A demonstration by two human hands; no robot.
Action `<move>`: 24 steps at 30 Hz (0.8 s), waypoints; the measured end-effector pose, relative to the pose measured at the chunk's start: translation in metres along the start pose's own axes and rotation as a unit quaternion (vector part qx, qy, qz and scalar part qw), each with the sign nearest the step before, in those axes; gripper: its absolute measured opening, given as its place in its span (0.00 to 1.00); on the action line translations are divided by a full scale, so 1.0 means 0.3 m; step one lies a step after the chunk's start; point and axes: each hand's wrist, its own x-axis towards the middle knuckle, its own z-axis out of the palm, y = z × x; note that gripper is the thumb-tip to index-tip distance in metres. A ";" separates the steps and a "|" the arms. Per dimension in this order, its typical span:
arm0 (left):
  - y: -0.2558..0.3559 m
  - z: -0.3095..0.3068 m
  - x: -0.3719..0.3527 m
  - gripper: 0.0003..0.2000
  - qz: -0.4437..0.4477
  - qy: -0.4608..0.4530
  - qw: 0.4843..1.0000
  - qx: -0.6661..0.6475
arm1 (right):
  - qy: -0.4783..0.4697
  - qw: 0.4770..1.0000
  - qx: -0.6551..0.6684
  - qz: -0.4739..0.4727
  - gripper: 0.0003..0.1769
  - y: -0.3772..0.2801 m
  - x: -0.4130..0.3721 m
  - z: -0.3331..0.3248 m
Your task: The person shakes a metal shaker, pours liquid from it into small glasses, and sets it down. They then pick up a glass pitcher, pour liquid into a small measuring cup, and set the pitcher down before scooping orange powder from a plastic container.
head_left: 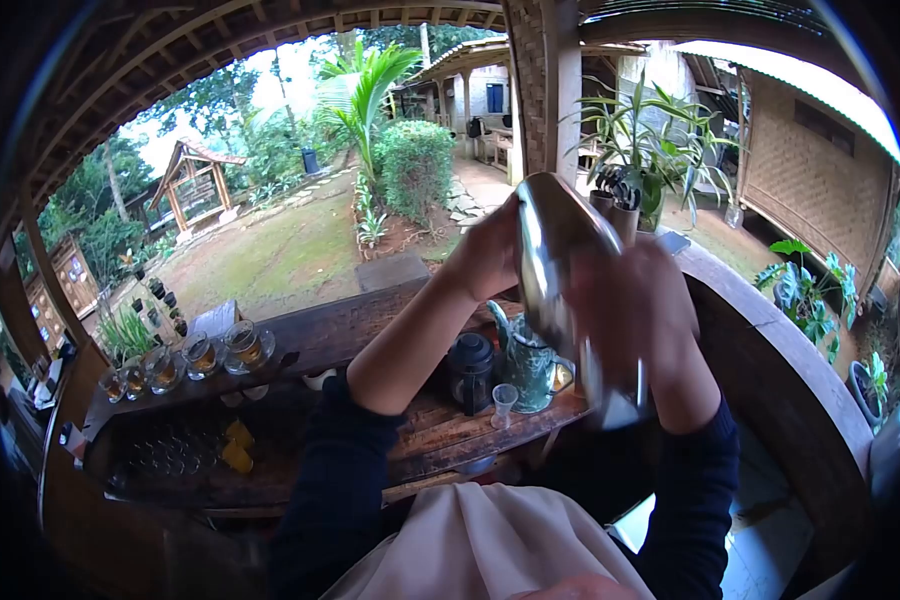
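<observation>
A shiny metal vessel (550, 255), raised and tilted above the counter, is between my two hands. My left hand (490, 250) is wrapped round its left side near the upper end. Against its right side is my right hand (625, 305), closed and smeared by motion. The vessel's lower part is blurred too. Below, on the wooden counter, stand a green speckled enamel pot (530, 370), a dark lidded French press (471, 372) and a small clear cup (504, 400).
Several glass cups of amber drink (245, 345) line the counter's left part. Yellow pieces (237, 447) and glasses sit on a lower dark surface. A curved wooden ledge (780, 345) runs along the right. Potted plants (660, 150) stand behind the counter.
</observation>
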 end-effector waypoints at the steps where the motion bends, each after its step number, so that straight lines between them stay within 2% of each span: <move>1: -0.011 -0.017 0.022 0.21 -0.008 0.092 0.996 -0.007 | 0.065 0.941 -0.281 -0.179 0.22 -0.090 0.079 -0.007; 2: -0.040 -0.020 0.053 0.14 -0.062 0.264 0.961 -0.048 | 0.121 0.769 -0.531 -0.336 0.23 -0.185 0.160 -0.005; 3: -0.037 0.059 0.067 0.14 -0.134 0.449 0.883 -0.014 | 0.165 0.508 -0.716 -0.449 0.24 -0.215 0.201 0.013; 5: -0.059 0.027 0.042 0.16 -0.139 0.359 0.917 -0.101 | 0.164 0.513 -0.693 -0.479 0.27 -0.177 0.167 0.053; 6: -0.048 0.088 0.029 0.17 -0.071 0.259 0.957 -0.109 | 0.068 0.289 -0.799 -0.523 0.27 -0.156 0.151 0.091; 7: -0.044 0.147 0.006 0.18 -0.003 0.160 0.980 -0.115 | 0.007 0.172 -0.856 -0.487 0.25 -0.093 0.100 0.140; 8: -0.040 0.113 -0.021 0.22 -0.026 0.036 0.992 -0.118 | -0.024 0.004 -0.949 -0.313 0.25 -0.020 0.032 0.202; 9: -0.047 0.156 -0.048 0.26 0.033 -0.006 0.999 -0.031 | -0.026 0.006 -0.950 -0.311 0.25 -0.036 0.028 0.181; 11: -0.060 0.089 -0.036 0.29 0.149 -0.219 0.962 0.063 | -0.031 -0.036 -0.948 -0.314 0.21 -0.078 0.027 0.089; 12: -0.062 0.066 -0.030 0.31 0.111 -0.142 0.983 0.029 | -0.034 -0.059 -0.946 -0.316 0.20 -0.099 0.031 0.041; 13: -0.053 0.050 -0.013 0.31 0.111 -0.141 0.983 0.026 | -0.035 -0.080 -0.944 -0.318 0.19 -0.113 0.036 0.008; 14: -0.038 0.032 0.013 0.26 0.027 0.001 1.000 -0.004 | -0.038 -0.100 -0.942 -0.317 0.17 -0.125 0.040 -0.003; 15: -0.025 0.005 0.043 0.22 -0.059 0.142 0.988 -0.035 | -0.036 0.075 -0.847 -0.525 0.19 -0.147 0.129 0.025; 16: -0.090 -0.124 0.097 0.21 -0.071 0.201 0.974 -0.074 | 0.064 0.246 -0.817 -0.518 0.20 -0.174 0.180 0.010; 17: -0.064 -0.007 0.088 0.19 -0.089 0.443 0.888 -0.081 | 0.162 0.405 -0.754 -0.491 0.21 -0.189 0.213 -0.012; 18: -0.069 -0.016 0.073 0.19 -0.103 0.395 0.908 -0.097 | 0.163 0.408 -0.754 -0.488 0.21 -0.162 0.217 -0.005; 19: -0.039 0.012 0.059 0.20 -0.114 0.344 0.926 -0.109 | 0.136 0.357 -0.756 -0.532 0.23 -0.127 0.213 0.019; 20: -0.019 0.045 0.041 0.21 -0.082 0.229 0.959 -0.145 | 0.106 0.301 -0.753 -0.576 0.26 -0.097 0.199 0.053; 21: 0.010 0.124 -0.001 0.21 -0.052 0.113 0.976 -0.181 | 0.016 0.111 -0.839 -0.533 0.25 -0.051 0.150 0.103; 22: 0.010 0.112 -0.029 0.25 0.003 0.067 0.997 -0.034 | 0.002 0.041 -0.949 -0.313 0.21 0.030 0.057 0.150; 23: 0.009 0.163 -0.055 0.26 0.032 -0.006 0.999 -0.037 | -0.187 -0.071 -0.863 -0.464 0.20 0.054 0.081 0.138; 24: 0.008 0.150 -0.050 0.25 0.124 -0.131 0.983 0.027 | -0.361 -0.178 -0.708 -0.580 0.19 0.070 0.112 0.121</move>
